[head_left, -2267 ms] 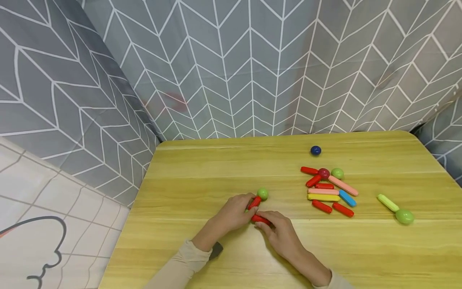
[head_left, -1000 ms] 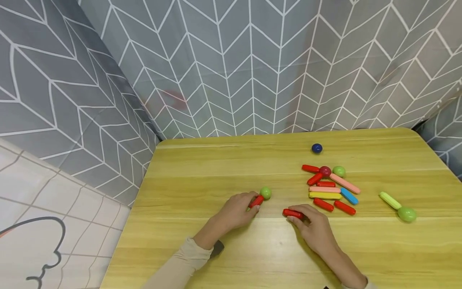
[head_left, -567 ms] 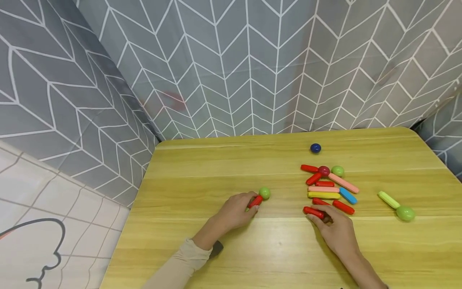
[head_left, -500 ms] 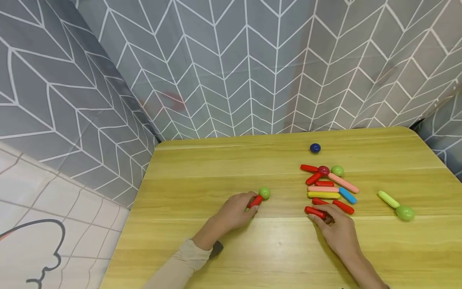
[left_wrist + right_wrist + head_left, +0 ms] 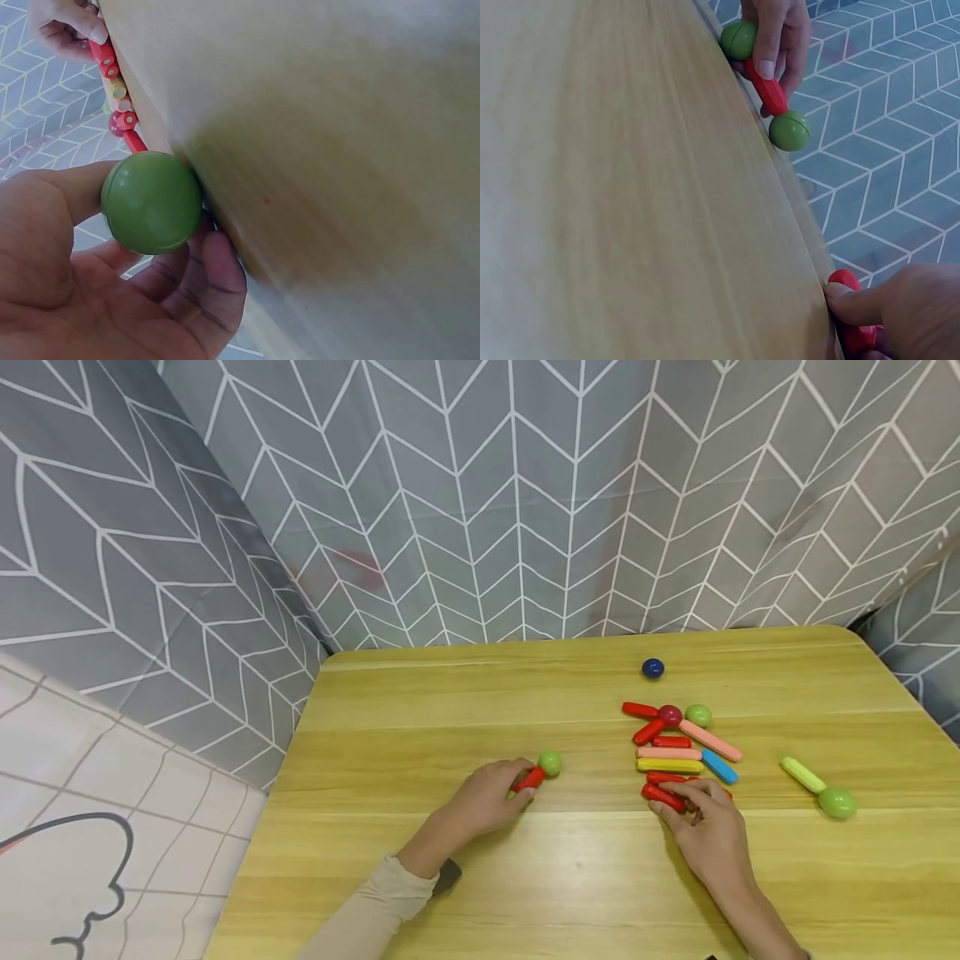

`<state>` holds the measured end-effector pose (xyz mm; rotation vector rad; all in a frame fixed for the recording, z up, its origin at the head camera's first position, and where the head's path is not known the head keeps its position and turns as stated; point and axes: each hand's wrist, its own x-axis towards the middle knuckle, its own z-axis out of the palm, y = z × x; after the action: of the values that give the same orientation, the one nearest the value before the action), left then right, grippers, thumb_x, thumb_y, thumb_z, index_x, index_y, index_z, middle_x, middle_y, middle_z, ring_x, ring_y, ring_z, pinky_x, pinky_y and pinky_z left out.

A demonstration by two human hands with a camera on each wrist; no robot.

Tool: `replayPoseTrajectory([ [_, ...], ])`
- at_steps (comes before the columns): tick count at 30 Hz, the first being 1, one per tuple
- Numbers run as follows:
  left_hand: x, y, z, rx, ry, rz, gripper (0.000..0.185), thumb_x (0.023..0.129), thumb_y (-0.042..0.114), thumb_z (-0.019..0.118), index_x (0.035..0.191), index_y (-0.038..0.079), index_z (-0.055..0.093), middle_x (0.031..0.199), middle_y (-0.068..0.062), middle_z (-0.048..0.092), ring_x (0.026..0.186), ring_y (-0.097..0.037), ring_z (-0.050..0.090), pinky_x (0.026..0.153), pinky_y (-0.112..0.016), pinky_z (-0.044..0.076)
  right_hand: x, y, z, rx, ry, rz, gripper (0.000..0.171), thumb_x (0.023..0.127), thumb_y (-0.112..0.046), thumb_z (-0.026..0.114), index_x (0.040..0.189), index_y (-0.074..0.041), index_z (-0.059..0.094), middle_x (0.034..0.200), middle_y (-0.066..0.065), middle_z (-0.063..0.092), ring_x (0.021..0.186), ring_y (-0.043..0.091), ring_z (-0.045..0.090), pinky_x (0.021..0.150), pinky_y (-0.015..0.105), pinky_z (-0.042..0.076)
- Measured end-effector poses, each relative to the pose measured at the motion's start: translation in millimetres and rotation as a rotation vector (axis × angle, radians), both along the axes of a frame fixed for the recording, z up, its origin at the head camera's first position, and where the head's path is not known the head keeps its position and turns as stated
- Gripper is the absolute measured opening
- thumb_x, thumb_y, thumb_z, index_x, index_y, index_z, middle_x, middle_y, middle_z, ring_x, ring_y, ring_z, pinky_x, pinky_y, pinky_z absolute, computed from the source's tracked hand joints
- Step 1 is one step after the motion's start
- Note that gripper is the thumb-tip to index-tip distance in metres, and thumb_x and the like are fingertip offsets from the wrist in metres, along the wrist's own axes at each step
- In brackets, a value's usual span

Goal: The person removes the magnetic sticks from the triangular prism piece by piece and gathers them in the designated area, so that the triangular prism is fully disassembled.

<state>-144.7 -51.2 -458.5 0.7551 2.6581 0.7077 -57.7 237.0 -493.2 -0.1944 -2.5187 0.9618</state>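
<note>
The short red stick was glossy with rounded ends, lying on the tabletop right of frame centre. The right hand pinched it, fingers curled over it. The left hand gripped another red stick with green balls.

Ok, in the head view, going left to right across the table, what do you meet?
Left hand holding a red stick → green ball at that stick's end → right hand on a red stick by the pile → light green stick → large green ball.
</note>
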Motion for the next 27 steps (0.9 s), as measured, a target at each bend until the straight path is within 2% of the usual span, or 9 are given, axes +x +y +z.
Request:
replayPoseTrajectory([
  [13, -0.2, -2.8, -2.0, 0.013, 0.013, -0.022, 0.035, 0.100, 0.026, 0.062, 0.133, 0.013, 0.061, 0.117, -0.001, 0.071, 0.101, -0.015, 0.064, 0.088, -0.033, 0.052, -0.6, 3.0, -3.2, -0.011, 0.031, -0.020, 0.025, 0.074, -0.005, 0.088, 0.097, -0.003, 0.078, 0.094, 0.008, 0.063, 0.065, 0.001, 0.040, 0.054, 0.013, 0.031],
  [21, -0.4, -2.9, -2.5, 0.010, 0.011, -0.020, 0.036, 0.100, 0.026, 0.062, 0.133, 0.013, 0.061, 0.117, -0.002, 0.071, 0.097, -0.014, 0.062, 0.086, -0.031, 0.051, 0.8, 1.3, -2.8, -0.039, 0.030, -0.053, 0.024, 0.073, -0.001, 0.087, 0.095, -0.001, 0.076, 0.097, 0.008, 0.063, 0.068, -0.002, 0.042, 0.056, 0.012, 0.034],
  [27, -0.5, -3.6, -3.7, 0.008, 0.009, -0.021, 0.036, 0.100, 0.027, 0.061, 0.134, 0.012, 0.061, 0.117, -0.002, 0.071, 0.099, -0.014, 0.062, 0.086, -0.031, 0.051, 2.5, -4.0, -1.8, -0.067, 0.096, -0.075, 0.029, 0.070, 0.001, 0.088, 0.097, -0.001, 0.076, 0.098, 0.009, 0.061, 0.071, -0.001, 0.043, 0.059, 0.010, 0.034],
])
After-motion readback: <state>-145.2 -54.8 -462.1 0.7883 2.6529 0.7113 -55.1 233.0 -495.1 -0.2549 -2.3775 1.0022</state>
